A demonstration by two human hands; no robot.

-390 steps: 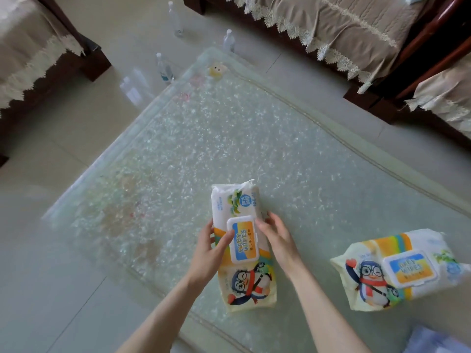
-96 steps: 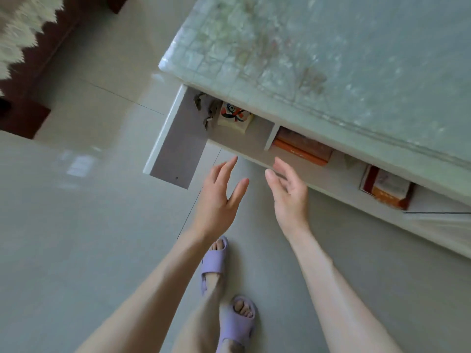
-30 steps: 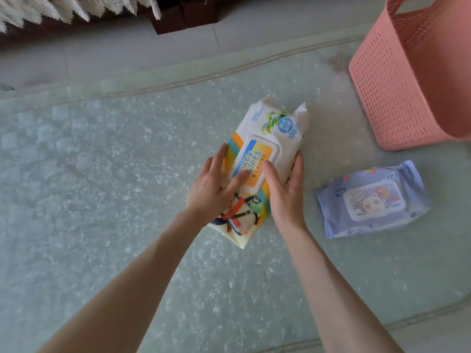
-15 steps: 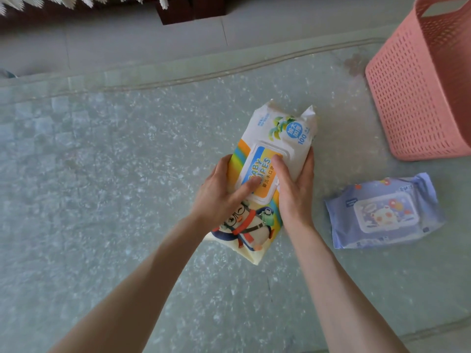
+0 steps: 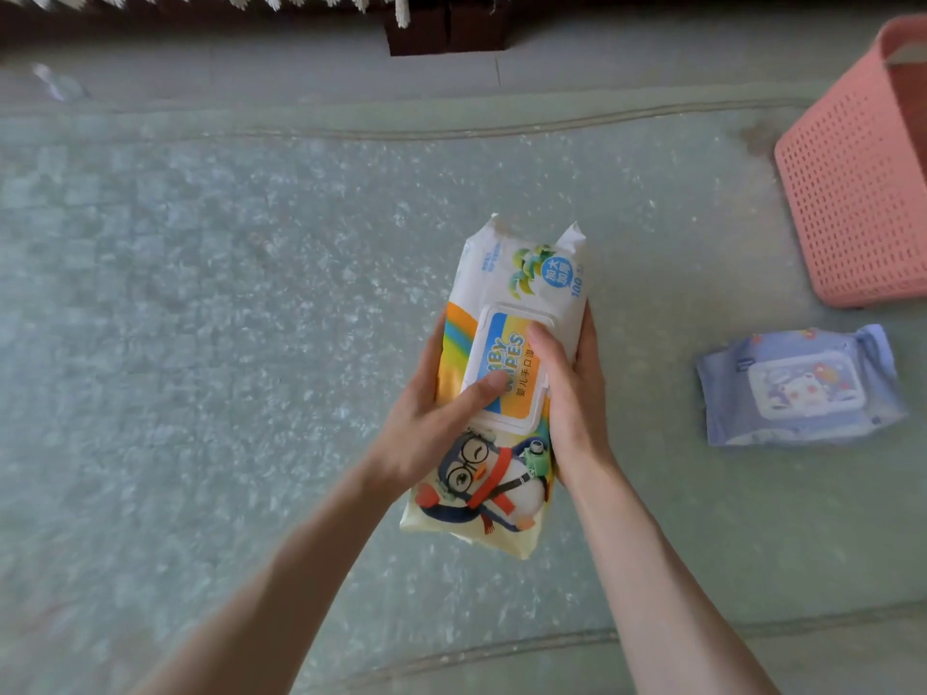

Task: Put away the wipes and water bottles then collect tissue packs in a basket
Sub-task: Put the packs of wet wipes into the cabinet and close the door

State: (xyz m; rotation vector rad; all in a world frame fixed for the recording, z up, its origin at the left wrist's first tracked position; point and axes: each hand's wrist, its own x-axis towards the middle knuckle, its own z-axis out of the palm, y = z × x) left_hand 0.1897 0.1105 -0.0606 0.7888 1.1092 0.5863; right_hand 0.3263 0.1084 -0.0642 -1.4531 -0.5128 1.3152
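Observation:
A white and yellow baby wipes pack (image 5: 516, 273) with a penguin picture is held between both hands above the glass table (image 5: 200, 318). My left hand (image 5: 431, 423) grips its left side, thumb lying across the lid. My right hand (image 5: 572, 393) grips its right side, thumb on the lid too. A blue wipes pack (image 5: 802, 388) lies flat on the table to the right. A pink perforated basket (image 5: 853, 193) stands at the far right of the table.
A dark wooden sofa leg (image 5: 446, 27) with white fringe stands beyond the table's far edge. A clear water bottle (image 5: 55, 82) shows dimly on the floor at the upper left. The table's near edge runs along the bottom.
Both hands have lifted the penguin wipes pack off the table and drawn it nearer to me, turning it more upright. The blue pack and basket stay put.

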